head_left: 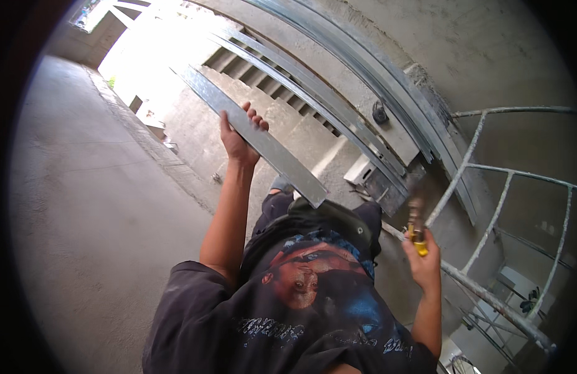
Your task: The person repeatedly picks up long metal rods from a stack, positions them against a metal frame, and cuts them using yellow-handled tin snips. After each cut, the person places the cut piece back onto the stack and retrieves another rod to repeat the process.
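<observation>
My left hand (240,148) grips a long, flat-faced galvanized metal channel (285,168) around its middle. The thumb lies along one edge and the fingertips curl over the other. The channel slants in the air from the upper left down to just in front of my waist. Off to the right, my right hand (424,260) is closed around a yellow-handled hand tool (417,230) that points upward, well apart from the channel. Motion smears the tool's dark head, so its exact kind is unclear.
A pale metal scaffold frame (477,135) stands close on the right. Several long metal channels (363,149) lie beyond my feet, alongside a concrete staircase (257,78). A small black object (380,113) rests near them. At the left rises a grey plastered wall (101,181).
</observation>
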### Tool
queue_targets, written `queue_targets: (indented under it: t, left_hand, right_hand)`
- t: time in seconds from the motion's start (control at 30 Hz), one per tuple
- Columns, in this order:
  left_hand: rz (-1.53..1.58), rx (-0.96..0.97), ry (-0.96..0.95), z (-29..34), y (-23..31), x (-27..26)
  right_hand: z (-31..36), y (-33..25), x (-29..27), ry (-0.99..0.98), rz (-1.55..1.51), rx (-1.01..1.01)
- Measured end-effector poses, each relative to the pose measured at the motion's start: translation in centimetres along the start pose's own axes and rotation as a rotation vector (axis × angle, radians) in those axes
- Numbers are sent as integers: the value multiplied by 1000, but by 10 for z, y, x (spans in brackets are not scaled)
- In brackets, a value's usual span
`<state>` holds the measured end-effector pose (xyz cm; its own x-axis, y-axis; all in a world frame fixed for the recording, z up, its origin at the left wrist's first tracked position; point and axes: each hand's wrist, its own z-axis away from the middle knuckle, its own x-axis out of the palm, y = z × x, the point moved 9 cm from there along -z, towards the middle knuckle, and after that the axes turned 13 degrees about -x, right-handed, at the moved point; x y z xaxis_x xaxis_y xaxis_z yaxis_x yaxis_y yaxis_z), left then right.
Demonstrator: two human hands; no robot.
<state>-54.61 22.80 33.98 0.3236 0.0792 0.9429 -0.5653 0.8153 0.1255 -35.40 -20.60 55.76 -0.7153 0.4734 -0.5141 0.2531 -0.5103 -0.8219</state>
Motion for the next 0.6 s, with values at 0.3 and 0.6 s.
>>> queue_targets:
  t: [0.3,0.6]
  left_hand:
    - [-102,127,246,12,-13,22]
    - [-173,218,481,18,-8,41]
  right_hand:
    - [7,-24,58,-515,504,43]
    - [2,-31,79,-568,506,27]
